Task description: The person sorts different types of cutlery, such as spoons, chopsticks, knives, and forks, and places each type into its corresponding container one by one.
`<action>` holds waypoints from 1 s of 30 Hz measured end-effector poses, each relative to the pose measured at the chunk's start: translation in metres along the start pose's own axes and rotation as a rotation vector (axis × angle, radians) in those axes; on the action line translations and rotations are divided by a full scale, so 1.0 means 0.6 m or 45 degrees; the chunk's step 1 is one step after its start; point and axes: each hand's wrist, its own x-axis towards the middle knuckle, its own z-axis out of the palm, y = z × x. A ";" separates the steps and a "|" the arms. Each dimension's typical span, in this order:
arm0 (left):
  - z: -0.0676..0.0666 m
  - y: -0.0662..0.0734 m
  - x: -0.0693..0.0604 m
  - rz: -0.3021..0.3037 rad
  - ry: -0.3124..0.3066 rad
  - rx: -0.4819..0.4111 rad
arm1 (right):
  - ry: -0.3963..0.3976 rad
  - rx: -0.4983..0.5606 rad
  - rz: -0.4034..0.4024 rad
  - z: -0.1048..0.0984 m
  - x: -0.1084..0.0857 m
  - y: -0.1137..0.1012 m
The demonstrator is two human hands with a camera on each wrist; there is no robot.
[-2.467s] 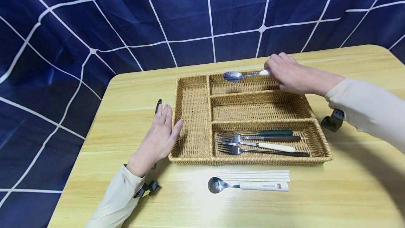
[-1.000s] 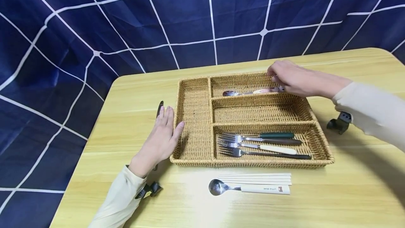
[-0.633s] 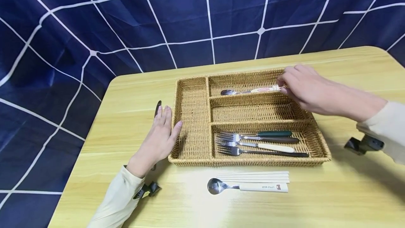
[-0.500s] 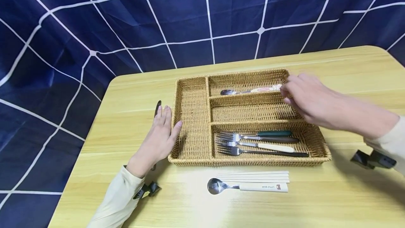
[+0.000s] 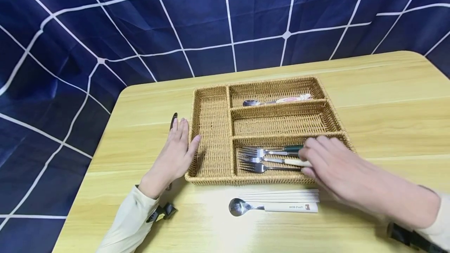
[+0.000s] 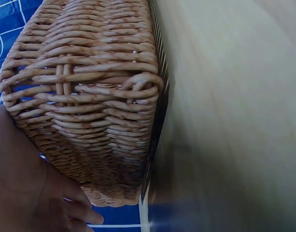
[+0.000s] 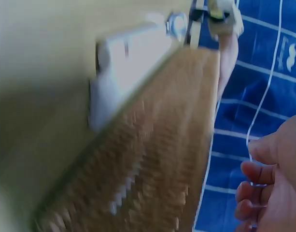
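A wicker cutlery tray (image 5: 232,182) with several compartments sits on the table. My left hand (image 5: 170,155) lies along the tray's left wall, fingers straight and thumb at the rim; the left wrist view shows the wicker wall (image 6: 90,111) beside it. Over the front right of the tray hovers my right hand (image 5: 334,167), slightly blurred, hiding the handle ends of several forks (image 5: 258,167). Its fingers (image 7: 256,193) curl loosely with nothing between them in the right wrist view. A spoon with a pink and white handle (image 5: 290,99) lies in the back compartment.
Before the tray lie a white-handled spoon (image 5: 291,207) and several white chopsticks (image 5: 281,196). A dark-handled utensil (image 5: 174,119) is partly hidden by the left hand. Behind the table hangs a blue gridded cloth (image 5: 211,22).
My right hand lowered a spoon into the back compartment and let it go. It then moved forward toward me, over the fork compartment. The left hand has stayed put.
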 end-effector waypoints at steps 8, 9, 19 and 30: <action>-0.003 -0.002 -0.001 0.002 0.006 -0.020 | -0.034 0.000 0.004 0.032 -0.022 -0.073; -0.002 -0.003 -0.001 0.002 0.007 -0.021 | -0.051 0.002 0.003 0.040 -0.026 -0.081; 0.000 -0.004 -0.001 0.003 0.009 -0.020 | -0.218 -0.101 -0.033 0.097 -0.045 -0.112; 0.002 -0.002 -0.001 0.011 0.006 -0.021 | -0.278 -0.165 -0.078 0.111 -0.051 -0.116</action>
